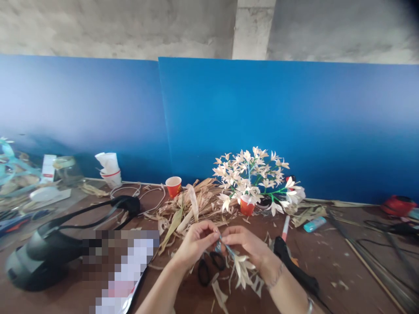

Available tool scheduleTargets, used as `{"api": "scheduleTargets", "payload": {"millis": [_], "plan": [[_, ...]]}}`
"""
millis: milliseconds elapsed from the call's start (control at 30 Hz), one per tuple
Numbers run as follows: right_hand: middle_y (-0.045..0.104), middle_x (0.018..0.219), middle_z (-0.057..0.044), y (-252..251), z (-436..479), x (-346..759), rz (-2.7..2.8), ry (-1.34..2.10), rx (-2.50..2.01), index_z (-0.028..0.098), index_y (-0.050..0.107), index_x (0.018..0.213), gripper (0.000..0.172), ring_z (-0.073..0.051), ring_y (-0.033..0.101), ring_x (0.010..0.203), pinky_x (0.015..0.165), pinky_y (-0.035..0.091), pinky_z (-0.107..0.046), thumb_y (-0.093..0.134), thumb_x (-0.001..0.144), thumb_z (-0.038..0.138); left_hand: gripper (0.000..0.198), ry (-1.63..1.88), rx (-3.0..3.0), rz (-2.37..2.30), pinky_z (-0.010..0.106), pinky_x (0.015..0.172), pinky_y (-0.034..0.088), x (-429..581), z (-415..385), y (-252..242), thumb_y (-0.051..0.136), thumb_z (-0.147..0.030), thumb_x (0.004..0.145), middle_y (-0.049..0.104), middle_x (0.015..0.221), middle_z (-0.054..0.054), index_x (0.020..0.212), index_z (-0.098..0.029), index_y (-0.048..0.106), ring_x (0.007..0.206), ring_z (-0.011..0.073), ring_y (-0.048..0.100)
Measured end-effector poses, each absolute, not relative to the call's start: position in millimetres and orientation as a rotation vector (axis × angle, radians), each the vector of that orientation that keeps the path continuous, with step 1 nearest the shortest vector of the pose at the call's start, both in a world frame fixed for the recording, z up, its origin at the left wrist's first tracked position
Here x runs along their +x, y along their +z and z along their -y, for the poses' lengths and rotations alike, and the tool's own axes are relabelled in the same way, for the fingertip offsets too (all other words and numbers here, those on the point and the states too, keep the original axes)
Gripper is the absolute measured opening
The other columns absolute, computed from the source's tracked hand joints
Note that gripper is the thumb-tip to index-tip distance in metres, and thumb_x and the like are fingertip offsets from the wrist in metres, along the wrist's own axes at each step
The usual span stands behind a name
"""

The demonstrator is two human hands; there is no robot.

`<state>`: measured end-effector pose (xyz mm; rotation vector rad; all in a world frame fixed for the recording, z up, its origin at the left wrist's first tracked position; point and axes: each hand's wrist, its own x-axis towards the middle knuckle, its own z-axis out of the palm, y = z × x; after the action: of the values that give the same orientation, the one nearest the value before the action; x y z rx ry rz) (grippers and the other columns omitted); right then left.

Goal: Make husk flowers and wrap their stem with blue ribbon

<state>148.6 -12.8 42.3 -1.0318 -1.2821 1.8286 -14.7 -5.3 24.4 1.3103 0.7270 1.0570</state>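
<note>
My left hand (199, 239) and my right hand (247, 243) meet over the table, fingertips close together and pinched. Between them runs the thin stem of a corn-husk flower (242, 269), with a pale bluish strip at its upper end. Its cream petals hang below my right hand, pointing down toward me. My right fingers grip the stem, and my left thumb and forefinger pinch its upper end; the exact contact is partly hidden. Black-handled scissors (203, 272) lie under my hands. Beside my right wrist rests a black glue gun (296, 268).
Behind my hands, a bunch of similar flowers (250, 170) stands in a red cup (246, 208). Dry husks (196, 200) pile up near another red cup (173, 187). A black headset-like device (42, 257) lies left. A turquoise lighter-like object (314, 224) and cables lie right. A blue panel (229, 117) bounds the back.
</note>
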Motion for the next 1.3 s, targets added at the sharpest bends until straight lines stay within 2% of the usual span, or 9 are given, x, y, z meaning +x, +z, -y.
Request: {"api": "scheduleTargets", "payload": {"millis": [200,267,533,700,833,900,1000,1133,1300], "plan": [[0.066,0.069,-0.002,55,20,146,1.784,0.747,-1.301,0.016,0.065,0.068,0.008,-0.016,0.058,0.07,0.068,0.041,-0.026,0.059,0.065,0.021,0.028,1.137,1.253,-0.876,0.018,0.039,0.032,-9,1,22,0.066,-0.038,0.064,0.05,0.045,-0.004,0.065,-0.014,0.053,0.038,0.0072,0.044],[0.066,0.068,-0.002,54,21,144,1.833,0.589,-1.322,0.017,0.065,0.066,0.01,-0.016,0.058,0.07,0.07,0.041,-0.026,0.055,0.068,0.02,0.029,1.136,1.229,-0.891,0.018,0.04,0.033,-9,0,21,0.067,-0.038,0.062,0.051,0.045,-0.004,0.064,-0.013,0.053,0.039,0.0074,0.045],[0.062,0.058,0.0,52,17,147,1.669,1.199,-1.194,0.012,0.063,0.061,0.012,-0.009,0.051,0.053,0.055,0.039,-0.019,0.054,0.067,0.017,0.026,1.04,1.112,-0.804,0.018,0.046,0.039,-11,0,18,0.07,-0.033,0.062,0.058,0.051,0.0,0.065,-0.011,0.056,0.043,0.007,0.049],[0.059,0.055,0.001,51,18,147,1.398,1.74,-1.053,0.011,0.061,0.063,0.013,-0.002,0.036,0.036,0.038,0.026,-0.016,0.06,0.063,0.025,0.024,1.037,1.12,-0.727,0.019,0.047,0.04,-17,5,25,0.071,-0.031,0.062,0.06,0.054,0.001,0.066,-0.012,0.057,0.047,0.0098,0.054],[0.056,0.051,0.001,49,17,144,1.248,1.944,-1.0,0.012,0.057,0.059,0.018,-0.005,0.044,0.038,0.04,0.031,-0.018,0.062,0.058,0.03,0.026,1.072,1.132,-0.705,0.019,0.047,0.038,-19,8,30,0.071,-0.032,0.061,0.058,0.053,0.0,0.064,-0.013,0.055,0.045,0.0085,0.051],[0.058,0.056,0.0,49,18,142,1.335,1.784,-1.06,0.014,0.057,0.065,0.018,-0.008,0.049,0.044,0.045,0.036,-0.019,0.06,0.062,0.031,0.027,1.088,1.14,-0.758,0.019,0.044,0.036,-17,7,30,0.07,-0.035,0.061,0.056,0.05,-0.001,0.063,-0.014,0.053,0.043,0.0085,0.05],[0.064,0.069,-0.002,49,21,138,1.678,1.108,-1.228,0.016,0.059,0.074,0.012,-0.013,0.056,0.062,0.063,0.043,-0.026,0.059,0.066,0.025,0.03,1.104,1.18,-0.869,0.018,0.039,0.03,-11,4,26,0.07,-0.037,0.061,0.051,0.044,-0.004,0.06,-0.014,0.051,0.037,0.0068,0.044],[0.064,0.068,0.0,49,27,133,1.976,0.175,-1.359,0.019,0.06,0.071,0.005,-0.015,0.057,0.072,0.095,0.024,-0.039,0.058,0.07,0.015,0.028,1.136,1.275,-0.897,0.018,0.039,0.03,-6,0,20,0.068,-0.038,0.063,0.049,0.044,-0.004,0.06,-0.013,0.054,0.038,0.0064,0.042],[0.063,0.063,0.001,49,31,130,2.085,-0.132,-1.374,0.02,0.06,0.064,0.013,-0.013,0.056,0.068,0.094,0.021,-0.036,0.055,0.075,0.015,0.026,1.144,1.322,-0.923,0.019,0.038,0.032,-7,0,21,0.068,-0.037,0.062,0.05,0.042,-0.003,0.062,-0.013,0.057,0.037,0.0081,0.044]]}}
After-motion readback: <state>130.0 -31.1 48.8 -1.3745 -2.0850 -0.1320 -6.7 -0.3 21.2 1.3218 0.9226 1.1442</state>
